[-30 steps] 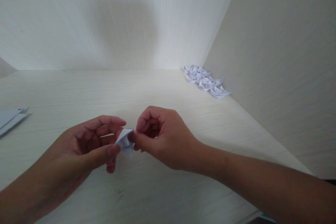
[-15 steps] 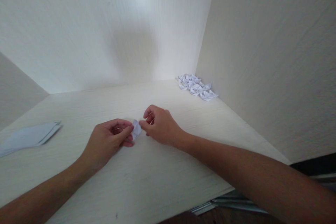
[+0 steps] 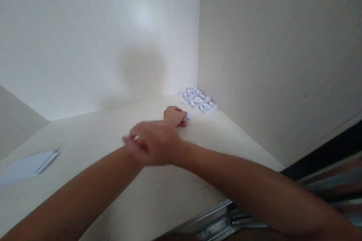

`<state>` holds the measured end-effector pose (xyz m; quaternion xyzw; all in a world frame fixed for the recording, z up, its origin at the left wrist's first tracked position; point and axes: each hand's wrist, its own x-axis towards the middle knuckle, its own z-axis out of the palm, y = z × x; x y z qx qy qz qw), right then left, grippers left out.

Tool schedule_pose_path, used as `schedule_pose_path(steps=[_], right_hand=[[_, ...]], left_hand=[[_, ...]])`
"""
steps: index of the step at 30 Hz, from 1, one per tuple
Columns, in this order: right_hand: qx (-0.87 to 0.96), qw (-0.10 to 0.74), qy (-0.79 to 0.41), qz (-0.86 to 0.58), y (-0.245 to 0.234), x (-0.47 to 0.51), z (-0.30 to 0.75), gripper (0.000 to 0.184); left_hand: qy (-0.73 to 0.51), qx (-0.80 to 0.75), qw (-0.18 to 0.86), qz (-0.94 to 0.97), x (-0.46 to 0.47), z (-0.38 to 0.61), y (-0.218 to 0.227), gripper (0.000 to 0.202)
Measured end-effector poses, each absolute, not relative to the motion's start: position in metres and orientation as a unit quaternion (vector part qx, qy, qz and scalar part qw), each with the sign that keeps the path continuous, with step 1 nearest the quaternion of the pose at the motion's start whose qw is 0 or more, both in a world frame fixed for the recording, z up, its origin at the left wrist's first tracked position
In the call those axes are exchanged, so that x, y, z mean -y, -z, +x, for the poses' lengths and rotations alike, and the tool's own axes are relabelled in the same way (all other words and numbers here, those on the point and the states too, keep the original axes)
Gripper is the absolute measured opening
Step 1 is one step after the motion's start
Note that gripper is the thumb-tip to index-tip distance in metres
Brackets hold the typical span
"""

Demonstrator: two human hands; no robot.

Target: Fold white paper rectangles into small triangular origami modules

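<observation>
1. Paper piece (image 3: pixel 188 115), small and folded, was pinched in the left hand (image 3: pixel 173 115), near the pile of folded paper (image 3: pixel 198 101) at the back.
2. Right hand (image 3: pixel 154 144) was crossed over the left forearm (image 3: pixel 82 192), fingers kinda curled, but too blurry for open or closed to be told.
3. Flat sheets (image 3: pixel 26 167) were stacked on the table (image 3: pixel 152 199), way off to the left.

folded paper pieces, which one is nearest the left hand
The small white piece at the fingertips of the left hand. It sits apart from the others, which lie bunched in a pile farther back, with no hand on them.
</observation>
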<state>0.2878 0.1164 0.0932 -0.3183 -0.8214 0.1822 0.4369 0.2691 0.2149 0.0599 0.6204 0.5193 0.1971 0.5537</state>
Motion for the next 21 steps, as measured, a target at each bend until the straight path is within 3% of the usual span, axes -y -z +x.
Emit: schedule_pose_path(steps=[2, 3, 9, 21], right_hand=[[0.908, 0.38, -0.102, -0.145, -0.089, -0.102, 0.28, 0.03], [0.916, 0.371, -0.077, -0.133, -0.088, -0.099, 0.278, 0.033], [0.88, 0.376, 0.007, -0.291, -0.087, -0.108, 0.284, 0.049], [0.795, 0.561, 0.136, -0.189, -0.07, -0.126, 0.276, 0.03]], left_hand=[[-0.211, -0.542, 0.516, 0.629, -0.224, 0.286, -0.056, 0.036], [-0.228, -0.553, 0.496, 0.63, -0.228, 0.292, -0.054, 0.04], [-0.265, -0.548, 0.438, 0.661, -0.242, 0.307, -0.046, 0.036], [-0.276, -0.553, 0.417, 0.667, -0.239, 0.308, -0.047, 0.038]])
